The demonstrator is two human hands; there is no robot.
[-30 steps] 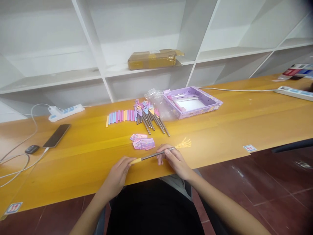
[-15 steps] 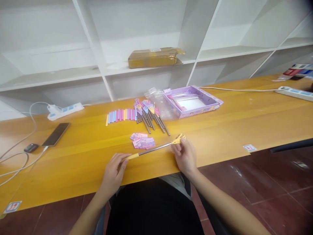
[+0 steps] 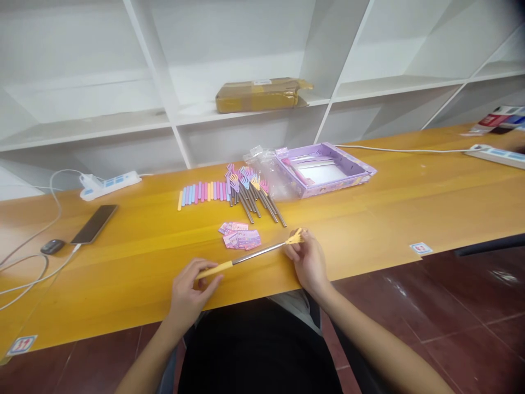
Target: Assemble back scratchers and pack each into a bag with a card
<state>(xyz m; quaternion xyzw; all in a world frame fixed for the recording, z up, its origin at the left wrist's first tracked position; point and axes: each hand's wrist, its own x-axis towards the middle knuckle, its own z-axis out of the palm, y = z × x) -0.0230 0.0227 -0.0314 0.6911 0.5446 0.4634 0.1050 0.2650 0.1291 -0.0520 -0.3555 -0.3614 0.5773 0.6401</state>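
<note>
A yellow telescopic back scratcher with a metal rod is held slantwise between my two hands, low over the table's near side. My right hand is closed on its yellow claw head at the right end. Around the yellow handle, my left hand has a loose hold, with the thumb standing a little off it. Just beyond the rod lie several small pink and purple printed cards. Farther back is a heap of back scratchers with coloured claw heads. Left of them, coloured handle sleeves lie in a row.
A purple open box stands behind on the right, clear plastic bags beside it. On the left are a phone, a mouse, cables and a power strip. A cardboard box sits on the shelf.
My left thumb has come away from the handle, and more of the yellow handle shows. My right hand has shifted slightly left with the claw head, which has turned.
</note>
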